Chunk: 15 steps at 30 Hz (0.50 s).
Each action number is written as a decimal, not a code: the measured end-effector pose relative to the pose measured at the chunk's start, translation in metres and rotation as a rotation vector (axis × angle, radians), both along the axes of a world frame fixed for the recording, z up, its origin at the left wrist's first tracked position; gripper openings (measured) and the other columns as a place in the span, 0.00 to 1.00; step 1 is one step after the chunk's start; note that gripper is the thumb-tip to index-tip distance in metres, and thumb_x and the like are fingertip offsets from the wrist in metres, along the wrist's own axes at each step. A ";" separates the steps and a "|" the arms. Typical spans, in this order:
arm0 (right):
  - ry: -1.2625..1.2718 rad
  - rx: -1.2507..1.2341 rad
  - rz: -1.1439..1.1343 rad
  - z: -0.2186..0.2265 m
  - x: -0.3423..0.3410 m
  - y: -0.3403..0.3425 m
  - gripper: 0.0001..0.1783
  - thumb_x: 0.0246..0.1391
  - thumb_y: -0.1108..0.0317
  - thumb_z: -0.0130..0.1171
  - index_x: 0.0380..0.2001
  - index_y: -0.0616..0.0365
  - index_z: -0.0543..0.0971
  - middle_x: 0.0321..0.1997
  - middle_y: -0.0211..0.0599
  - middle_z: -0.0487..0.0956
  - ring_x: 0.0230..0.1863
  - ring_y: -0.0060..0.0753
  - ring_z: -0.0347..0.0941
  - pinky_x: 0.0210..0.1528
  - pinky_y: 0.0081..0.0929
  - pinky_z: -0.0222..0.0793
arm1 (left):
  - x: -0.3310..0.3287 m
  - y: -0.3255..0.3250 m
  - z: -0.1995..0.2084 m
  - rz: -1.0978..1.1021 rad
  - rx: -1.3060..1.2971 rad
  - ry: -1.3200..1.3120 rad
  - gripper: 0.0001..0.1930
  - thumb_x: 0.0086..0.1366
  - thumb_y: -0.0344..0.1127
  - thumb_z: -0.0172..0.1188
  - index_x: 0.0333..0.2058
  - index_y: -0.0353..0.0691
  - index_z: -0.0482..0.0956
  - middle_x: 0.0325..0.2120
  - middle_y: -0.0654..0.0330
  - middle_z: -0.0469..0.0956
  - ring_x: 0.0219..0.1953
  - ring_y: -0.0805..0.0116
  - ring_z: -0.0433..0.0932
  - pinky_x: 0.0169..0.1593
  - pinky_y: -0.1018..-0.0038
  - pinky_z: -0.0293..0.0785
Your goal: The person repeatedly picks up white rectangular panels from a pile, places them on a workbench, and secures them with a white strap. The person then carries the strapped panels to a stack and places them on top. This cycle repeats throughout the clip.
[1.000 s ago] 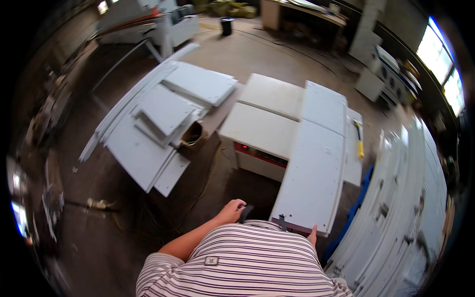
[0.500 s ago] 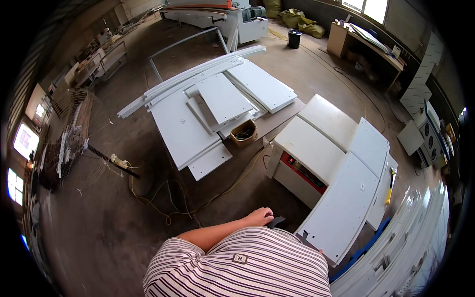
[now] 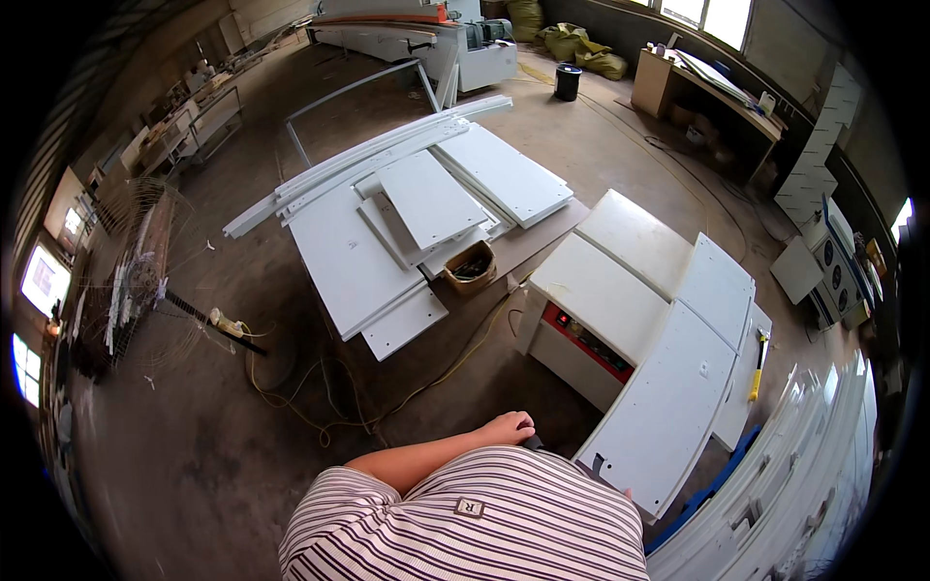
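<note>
My left hand (image 3: 510,426) is closed in front of my striped shirt, its fingers curled. A short dark strip (image 3: 532,442) shows below the fingertips and appears to be held in them; its far end is hidden by the shirt. Of my right hand (image 3: 629,493) only a bit of finger shows, beside the near left edge of a long white panel (image 3: 668,397); the rest is behind my body. This panel lies along the right side of a white bench-like cabinet (image 3: 601,290) with a red-framed opening. Near its close end is another dark piece (image 3: 599,466).
White drilled panels (image 3: 354,261) are stacked on the left, with an open brown box (image 3: 472,268) of small items beside them. A yellow-handled tool (image 3: 756,378) rests at the right. White profiles (image 3: 775,484) fill the near right. Yellow cable (image 3: 417,392) crosses the floor.
The dark strip by my left hand has swung downward and shows less. The view has shifted slightly, and my right hand has barely moved.
</note>
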State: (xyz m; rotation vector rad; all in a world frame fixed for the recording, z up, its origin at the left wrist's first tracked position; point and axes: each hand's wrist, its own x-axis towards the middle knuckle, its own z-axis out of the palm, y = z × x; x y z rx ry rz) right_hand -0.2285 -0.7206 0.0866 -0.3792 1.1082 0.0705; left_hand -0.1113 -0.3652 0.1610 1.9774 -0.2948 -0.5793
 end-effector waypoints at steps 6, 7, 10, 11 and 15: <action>-0.007 0.004 -0.011 0.012 -0.002 0.006 0.25 0.58 0.58 0.52 0.54 0.63 0.64 0.58 0.47 0.65 0.60 0.48 0.59 0.64 0.48 0.53 | 0.004 0.000 0.005 -0.028 0.003 0.019 0.16 0.60 0.43 0.54 0.38 0.35 0.75 0.34 0.49 0.76 0.40 0.54 0.75 0.45 0.65 0.70; -0.009 0.002 -0.013 0.014 -0.002 0.007 0.25 0.59 0.59 0.52 0.53 0.63 0.64 0.58 0.48 0.65 0.61 0.48 0.58 0.64 0.49 0.52 | 0.006 0.000 0.003 -0.030 0.009 0.022 0.16 0.60 0.43 0.54 0.38 0.35 0.75 0.35 0.49 0.76 0.40 0.54 0.75 0.45 0.65 0.70; -0.012 0.004 -0.035 0.023 -0.007 0.006 0.24 0.59 0.60 0.51 0.53 0.63 0.65 0.59 0.48 0.65 0.61 0.48 0.58 0.65 0.49 0.51 | 0.011 -0.006 -0.004 -0.034 0.030 0.027 0.16 0.61 0.43 0.54 0.39 0.35 0.75 0.36 0.48 0.76 0.41 0.54 0.75 0.45 0.65 0.70; -0.020 0.007 -0.049 0.026 -0.010 0.004 0.24 0.59 0.60 0.51 0.53 0.63 0.65 0.59 0.48 0.65 0.61 0.48 0.58 0.65 0.49 0.50 | 0.012 -0.010 -0.004 -0.036 0.037 0.026 0.16 0.60 0.43 0.54 0.38 0.35 0.75 0.36 0.48 0.76 0.42 0.54 0.75 0.46 0.65 0.70; -0.059 0.035 -0.096 0.041 -0.013 0.000 0.23 0.60 0.61 0.50 0.53 0.64 0.65 0.60 0.48 0.65 0.62 0.48 0.57 0.67 0.49 0.49 | 0.023 -0.014 -0.011 -0.057 -0.013 0.002 0.16 0.59 0.42 0.55 0.39 0.35 0.77 0.36 0.49 0.77 0.41 0.55 0.76 0.45 0.67 0.71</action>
